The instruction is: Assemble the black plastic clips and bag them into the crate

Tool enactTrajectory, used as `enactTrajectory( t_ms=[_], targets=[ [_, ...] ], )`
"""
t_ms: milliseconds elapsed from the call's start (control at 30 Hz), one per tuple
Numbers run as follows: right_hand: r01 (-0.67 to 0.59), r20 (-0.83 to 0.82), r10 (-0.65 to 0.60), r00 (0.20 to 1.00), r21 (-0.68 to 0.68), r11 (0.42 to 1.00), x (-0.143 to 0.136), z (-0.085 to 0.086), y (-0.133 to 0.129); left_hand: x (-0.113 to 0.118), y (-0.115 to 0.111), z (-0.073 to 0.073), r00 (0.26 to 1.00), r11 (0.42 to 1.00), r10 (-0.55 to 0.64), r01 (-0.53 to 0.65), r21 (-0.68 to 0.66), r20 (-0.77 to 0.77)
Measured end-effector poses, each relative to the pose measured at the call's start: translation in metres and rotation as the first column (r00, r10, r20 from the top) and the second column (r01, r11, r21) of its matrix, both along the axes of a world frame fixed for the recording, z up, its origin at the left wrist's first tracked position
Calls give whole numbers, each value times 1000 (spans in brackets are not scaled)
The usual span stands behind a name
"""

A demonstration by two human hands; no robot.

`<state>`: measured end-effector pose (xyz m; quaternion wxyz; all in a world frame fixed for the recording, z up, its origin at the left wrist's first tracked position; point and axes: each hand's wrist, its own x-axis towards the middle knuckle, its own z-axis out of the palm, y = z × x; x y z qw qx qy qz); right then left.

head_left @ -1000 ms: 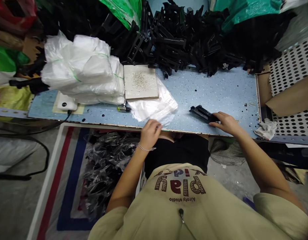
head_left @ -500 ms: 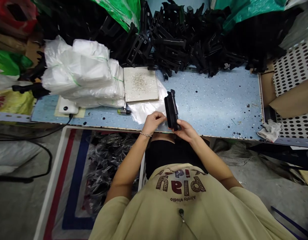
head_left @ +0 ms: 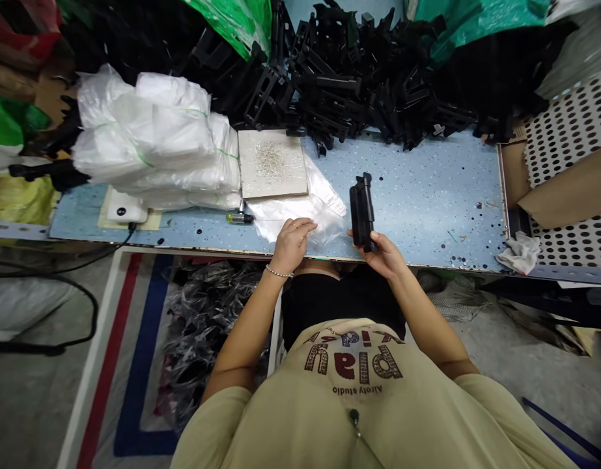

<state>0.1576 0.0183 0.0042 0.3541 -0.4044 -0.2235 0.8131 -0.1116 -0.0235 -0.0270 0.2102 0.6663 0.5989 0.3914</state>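
Note:
My right hand [head_left: 384,255] grips the lower end of a black plastic part [head_left: 362,212], which points away from me over the blue table. My left hand [head_left: 293,244] lies on thin clear plastic bags [head_left: 324,218] near the table's front edge, fingers together and pointing right. What its fingertips pinch, if anything, is too small to make out. A square cream board [head_left: 275,185] with tiny bits scattered on it rests on the bags' far side. The black part and my left hand are apart.
Bundled plastic bags [head_left: 153,140] are piled at the left, beside a white device [head_left: 127,207] and a small tool [head_left: 239,218]. Many black parts [head_left: 329,85] are heaped along the back. A perforated white crate [head_left: 573,143] stands at the right.
My right hand has moved to the right with the black part, away from my left hand. My left hand has shifted slightly left and turned, its fingers now flatter over the bags.

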Motion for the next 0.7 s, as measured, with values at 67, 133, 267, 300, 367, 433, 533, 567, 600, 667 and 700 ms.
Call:
enactTrajectory(
  t_ms=[67,133,267,300,367,433,533,567,600,667,700],
  targets=[
    [-114,-48,115,992,18,993,13,11,-14,5,0,-1,999,1000,-7,7,6,-32],
    [-295,-96,293,951,-9,955,21,18,-30,11,1,0,1000,1000,8,-8,7,-16],
    [-417,-152,396,906,-147,897,17,11,-48,20,0,5,1000,1000,17,-17,5,21],
    [-387,-174,358,917,-183,904,13,7,-48,21,-2,6,1000,1000,23,-23,4,18],
    [-326,-235,272,933,-234,916,8,-1,-43,20,-6,7,999,999,45,-44,6,-28],
    [-295,-290,217,932,-258,920,6,-5,-36,20,-9,7,992,998,54,-52,27,-111],
    [-360,-359,251,899,-280,890,1,-6,-31,27,-11,9,982,996,18,-1,91,-187],
    [-396,-382,276,882,-283,874,-3,-6,-30,33,-12,11,981,992,-4,29,126,-193],
    [-423,-405,293,866,-282,861,-7,-7,-29,39,-14,13,980,984,-30,63,166,-195],
    [-426,-444,281,851,-271,863,-17,-10,-26,53,-22,19,977,958,-99,145,248,-186],
    [-396,-455,249,855,-262,880,-22,-11,-24,59,-27,21,974,941,-142,188,281,-176]
  ],
)
